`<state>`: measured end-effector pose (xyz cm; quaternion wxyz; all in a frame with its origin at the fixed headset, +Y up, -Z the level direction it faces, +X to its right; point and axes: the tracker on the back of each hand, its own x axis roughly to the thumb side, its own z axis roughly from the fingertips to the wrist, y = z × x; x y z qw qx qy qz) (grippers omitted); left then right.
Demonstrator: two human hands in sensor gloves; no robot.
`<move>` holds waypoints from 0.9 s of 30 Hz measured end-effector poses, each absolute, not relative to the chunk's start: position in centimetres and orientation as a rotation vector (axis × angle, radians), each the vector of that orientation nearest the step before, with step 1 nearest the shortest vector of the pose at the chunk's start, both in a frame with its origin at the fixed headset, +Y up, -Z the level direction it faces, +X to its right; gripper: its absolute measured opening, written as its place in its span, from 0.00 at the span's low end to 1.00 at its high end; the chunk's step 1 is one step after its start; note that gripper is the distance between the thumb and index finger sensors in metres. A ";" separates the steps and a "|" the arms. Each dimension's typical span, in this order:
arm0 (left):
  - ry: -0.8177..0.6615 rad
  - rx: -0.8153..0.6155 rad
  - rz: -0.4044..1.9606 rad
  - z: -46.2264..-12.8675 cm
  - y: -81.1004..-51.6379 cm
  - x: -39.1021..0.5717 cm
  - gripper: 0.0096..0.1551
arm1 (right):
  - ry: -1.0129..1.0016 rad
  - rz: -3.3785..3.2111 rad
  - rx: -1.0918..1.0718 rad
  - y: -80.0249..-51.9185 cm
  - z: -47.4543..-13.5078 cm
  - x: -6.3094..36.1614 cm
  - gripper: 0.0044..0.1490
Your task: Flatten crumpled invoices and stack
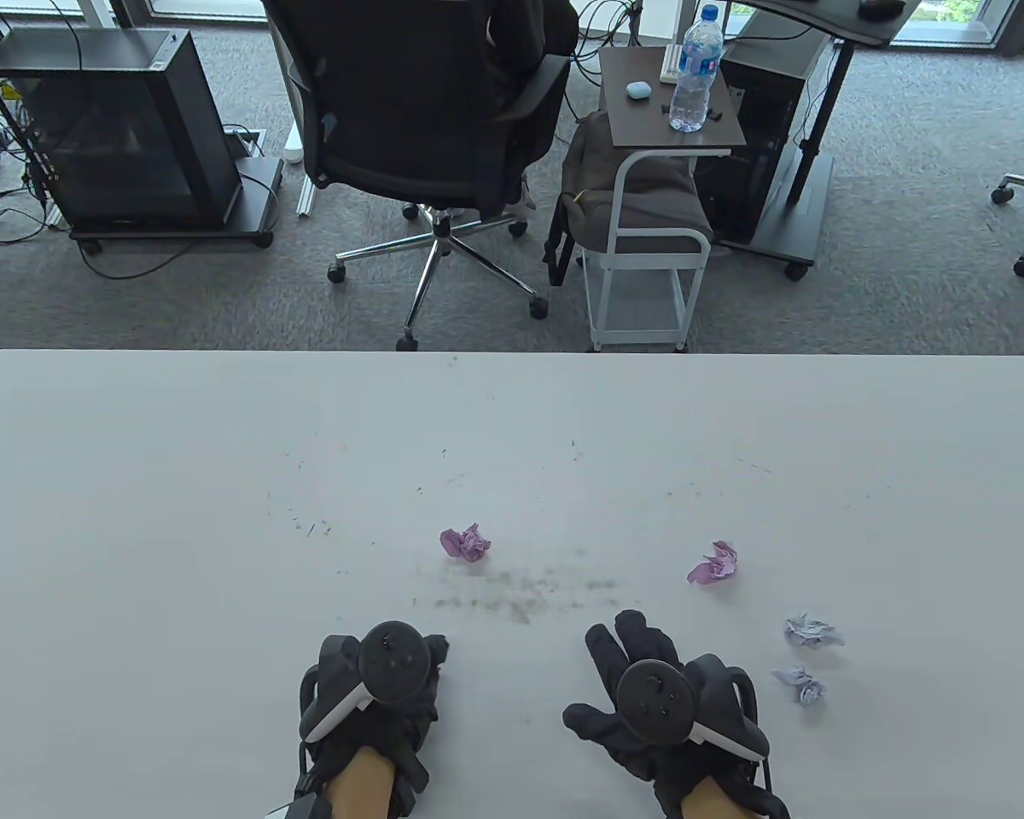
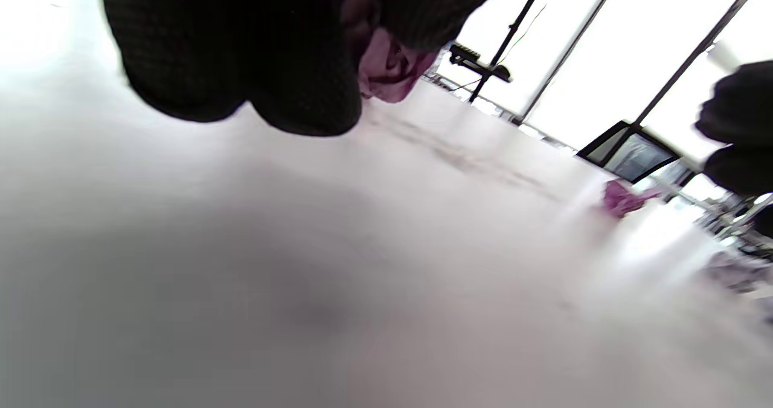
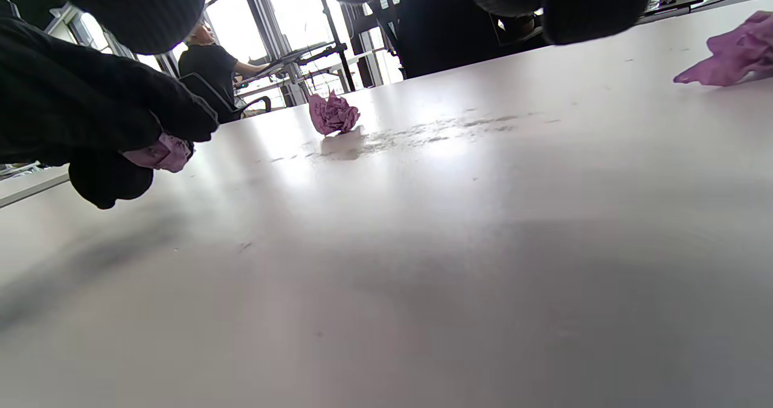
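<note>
**Clerk:** Largest item first, please.

**Me:** One white tabletop [image 1: 222,478], scuffed with dark specks near its middle. Behind it on the carpet: one black office chair [image 1: 418,111], one dark computer case [image 1: 111,128] on a wheeled base, and one small side cart [image 1: 648,213] carrying a water bottle [image 1: 695,72].

**Clerk:** Your hands?

**Me:** My left hand [image 1: 375,691], gloved, low at the near edge of the tabletop. Its grip is clamped: fingers curled round one crumpled pink invoice [image 2: 389,67], which shows in the left wrist view poking out beneath the fingertips. My right hand [image 1: 648,699], gloved, near the left one but apart from it. Its grip is apart, fingers spread and relaxed, nothing in it.

**Clerk:** Loose paper?

**Me:** Four crumpled pieces, all lying on the tabletop. One pink ball [image 1: 465,542] beyond my left hand, past the specks. One pink wad [image 1: 714,565] beyond my right hand, partly opened out. One pale crumple [image 1: 811,631] just right of my right hand. One second pale crumple [image 1: 800,684] near it, closer to me.
</note>
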<state>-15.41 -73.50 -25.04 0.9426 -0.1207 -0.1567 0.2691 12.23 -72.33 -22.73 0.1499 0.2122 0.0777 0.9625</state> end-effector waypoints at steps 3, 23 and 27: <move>-0.465 -0.175 0.726 -23.5 -70.9 -13.7 0.28 | 0.179 2.630 0.648 -71.3 -22.2 12.2 0.54; -0.729 -0.026 0.842 -21.2 -68.5 -10.6 0.38 | -0.012 2.034 0.634 -69.1 -20.6 11.6 0.32; -0.695 -0.016 0.869 -21.3 -68.4 -11.0 0.36 | -0.079 2.033 0.624 -68.8 -20.6 12.0 0.28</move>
